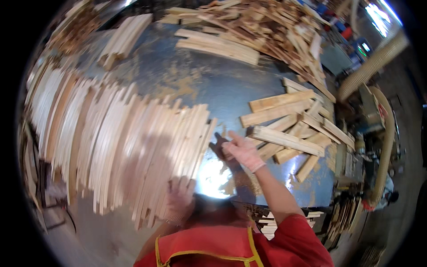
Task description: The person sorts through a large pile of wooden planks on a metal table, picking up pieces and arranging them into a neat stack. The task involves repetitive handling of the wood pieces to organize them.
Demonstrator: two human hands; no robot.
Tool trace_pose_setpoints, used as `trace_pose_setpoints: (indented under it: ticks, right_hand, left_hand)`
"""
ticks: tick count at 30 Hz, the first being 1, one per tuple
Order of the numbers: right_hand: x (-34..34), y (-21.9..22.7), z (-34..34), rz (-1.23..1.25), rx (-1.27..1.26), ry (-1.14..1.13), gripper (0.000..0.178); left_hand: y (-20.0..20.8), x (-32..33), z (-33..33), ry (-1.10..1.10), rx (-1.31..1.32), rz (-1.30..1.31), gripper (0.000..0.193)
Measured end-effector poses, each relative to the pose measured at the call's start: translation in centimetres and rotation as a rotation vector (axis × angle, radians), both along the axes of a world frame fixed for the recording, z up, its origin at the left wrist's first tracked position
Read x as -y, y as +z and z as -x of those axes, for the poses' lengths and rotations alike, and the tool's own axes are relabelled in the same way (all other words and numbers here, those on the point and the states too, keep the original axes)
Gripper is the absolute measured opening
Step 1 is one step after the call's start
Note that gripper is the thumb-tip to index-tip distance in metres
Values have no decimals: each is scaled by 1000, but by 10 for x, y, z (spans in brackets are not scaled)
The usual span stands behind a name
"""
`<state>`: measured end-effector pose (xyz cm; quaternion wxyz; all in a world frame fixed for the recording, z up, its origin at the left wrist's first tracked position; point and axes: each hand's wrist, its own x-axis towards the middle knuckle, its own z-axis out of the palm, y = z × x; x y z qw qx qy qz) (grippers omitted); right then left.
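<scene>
A wide row of pale wooden strips (129, 138) lies side by side on the left of the metal-topped table (213, 95). My left hand (180, 200), in a thin light glove, rests at the near end of the rightmost strips, its fingers stretched out over them and somewhat blurred. My right hand (242, 152), gloved likewise, hovers over the table between the row and a loose heap of short wooden boards (287, 139). Its fingers are apart, and I see nothing in them. Its dark shadow falls on the metal beside it.
A big heap of wood offcuts (271, 26) covers the far side, with a few longer boards (218, 46) before it. Another bundle of strips (126, 38) lies far left. Sawdust (178, 82) dusts the tabletop. Ribbed hoses (373, 66) and machinery stand to the right.
</scene>
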<state>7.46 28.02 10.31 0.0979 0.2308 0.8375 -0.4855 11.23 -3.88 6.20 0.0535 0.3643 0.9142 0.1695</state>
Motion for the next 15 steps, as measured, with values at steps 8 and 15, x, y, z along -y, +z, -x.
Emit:
trace_pose_setpoints:
  ticks: [8,15]
  right_hand:
    - [-250,-19,-117,-1065,179,105,78]
    - [-311,12,-73,-640,367,197,73]
  left_hand:
    - [-4,-118,32,-188,-86,-79,68]
    - [-29,-255,73,-253,124,273,73]
